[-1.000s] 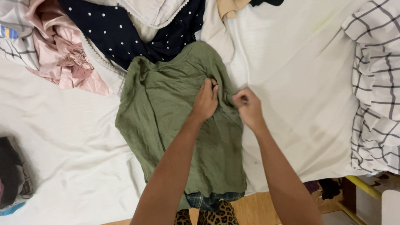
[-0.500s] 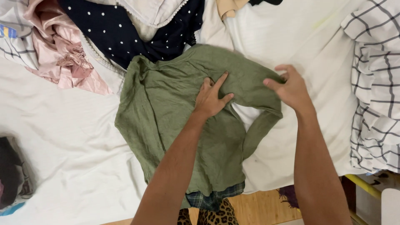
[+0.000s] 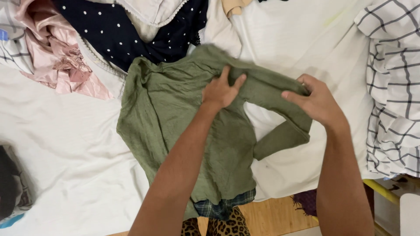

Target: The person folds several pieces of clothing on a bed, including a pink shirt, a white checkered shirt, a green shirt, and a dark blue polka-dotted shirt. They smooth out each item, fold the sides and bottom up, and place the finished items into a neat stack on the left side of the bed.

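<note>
An olive green long-sleeved top (image 3: 162, 118) lies spread on a white sheet (image 3: 65, 144). My left hand (image 3: 221, 89) presses flat on the top near its shoulder, fingers apart. My right hand (image 3: 317, 102) grips the top's right sleeve (image 3: 271, 94), which is stretched out to the right and folds back under the hand toward the body of the top.
A navy dotted garment (image 3: 118, 30) and pink satin clothes (image 3: 57, 57) are heaped at the upper left. A white checked fabric (image 3: 393, 87) lies along the right edge. Dark items (image 3: 11, 183) sit at the lower left. Wooden floor (image 3: 271, 216) shows below the bed edge.
My right hand took hold of the sleeve beside my left hand and drew it out to the right. My left hand stayed pressed on the top.
</note>
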